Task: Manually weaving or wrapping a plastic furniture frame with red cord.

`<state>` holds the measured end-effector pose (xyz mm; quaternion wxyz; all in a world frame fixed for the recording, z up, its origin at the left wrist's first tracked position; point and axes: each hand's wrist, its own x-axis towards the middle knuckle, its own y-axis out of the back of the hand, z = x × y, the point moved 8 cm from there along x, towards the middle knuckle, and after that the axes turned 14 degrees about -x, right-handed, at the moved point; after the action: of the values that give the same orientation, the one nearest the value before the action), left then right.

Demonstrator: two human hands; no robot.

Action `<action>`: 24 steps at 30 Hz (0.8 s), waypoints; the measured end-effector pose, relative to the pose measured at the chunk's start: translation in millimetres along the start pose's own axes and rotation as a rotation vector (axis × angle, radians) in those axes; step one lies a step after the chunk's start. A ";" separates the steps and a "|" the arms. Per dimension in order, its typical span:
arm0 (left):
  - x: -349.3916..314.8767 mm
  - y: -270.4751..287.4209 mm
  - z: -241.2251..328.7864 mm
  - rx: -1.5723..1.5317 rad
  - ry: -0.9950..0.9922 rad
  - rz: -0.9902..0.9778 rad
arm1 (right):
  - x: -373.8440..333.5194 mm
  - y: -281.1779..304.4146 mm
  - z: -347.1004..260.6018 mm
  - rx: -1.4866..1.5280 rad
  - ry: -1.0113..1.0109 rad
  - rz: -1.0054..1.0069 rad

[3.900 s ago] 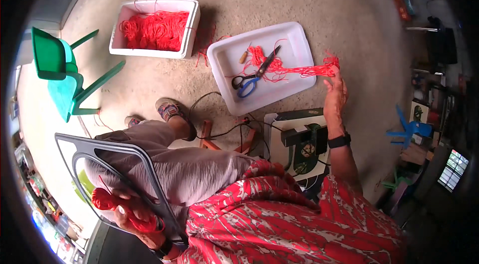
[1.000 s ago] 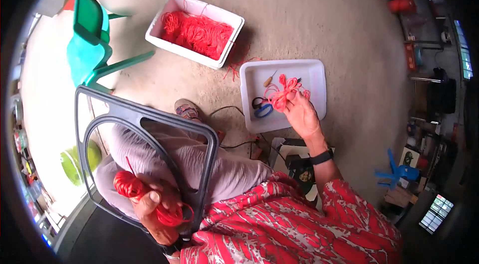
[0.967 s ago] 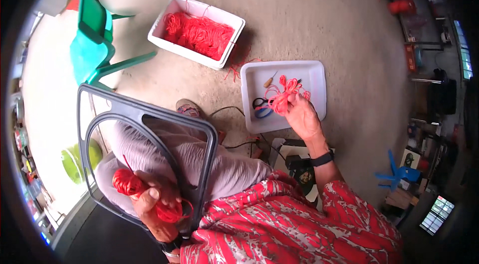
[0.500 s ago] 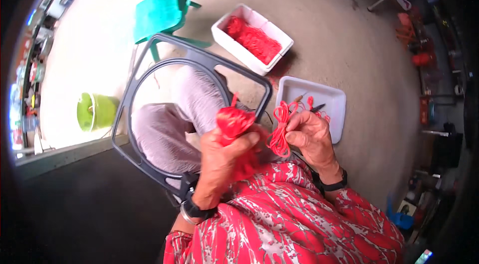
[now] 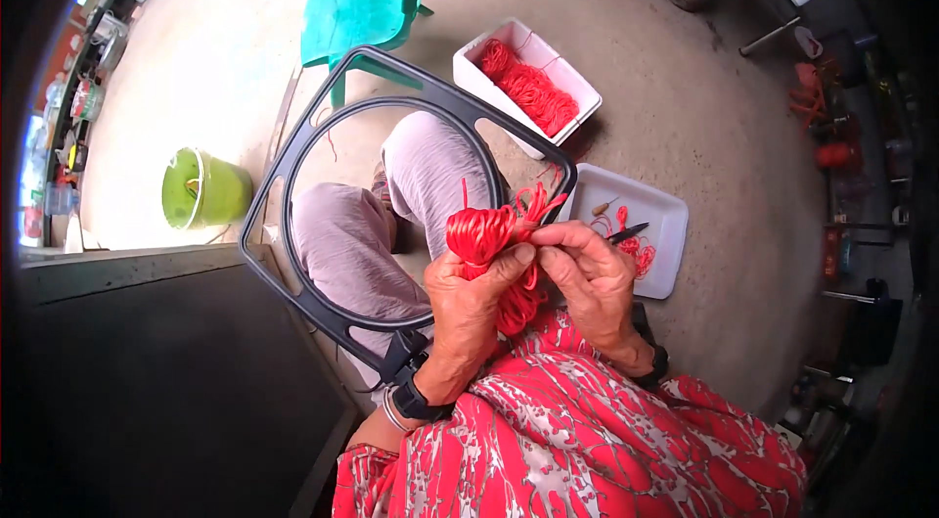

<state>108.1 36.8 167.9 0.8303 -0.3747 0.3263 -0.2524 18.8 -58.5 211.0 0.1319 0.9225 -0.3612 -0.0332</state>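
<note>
A thick bundle of glossy red cord is gripped in my left hand, its looped top bulging above the thumb and more loops hanging below. My right hand meets it from the right, thumb and forefinger pinched on red cord at the bundle's side. Loose red loops stick up just above that pinch. The fingers partly hide where the strands meet. Both hands are above my lap, beside a dark grey frame with a round opening.
Beyond the frame, a white foam box holds a heap of red cord. Nearer on the right, a shallow white tray carries a small wooden-handled tool, a dark tool and cord scraps. A green bucket and green chair stand left.
My right hand has moved left with its small hank of red cord, up against the bundle in my left hand. The whole view has shifted slightly.
</note>
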 end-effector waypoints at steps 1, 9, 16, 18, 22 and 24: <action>-0.2 1.3 2.6 0.012 -0.021 0.011 | -0.9 -2.2 -0.5 -0.017 -0.005 -0.009; 1.6 4.7 4.7 -0.139 0.082 0.003 | 16.3 12.3 -37.7 -0.492 0.297 0.048; 1.3 5.1 2.8 -0.009 0.004 -0.009 | 21.9 0.2 -53.5 -0.626 0.439 -0.007; 0.9 5.7 6.0 0.062 -0.069 -0.003 | 22.5 -0.3 -50.9 -0.611 0.415 -0.019; -0.2 3.7 7.4 0.219 -0.115 -0.036 | 25.6 6.8 -45.5 -0.556 0.359 -0.072; -0.5 1.3 6.8 0.275 -0.109 -0.078 | 25.5 9.0 -43.7 -0.531 0.348 -0.127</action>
<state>112.9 41.0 170.6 0.8799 -0.2829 0.2282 -0.3061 38.6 -72.5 256.4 0.4255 0.8684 -0.2535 0.0239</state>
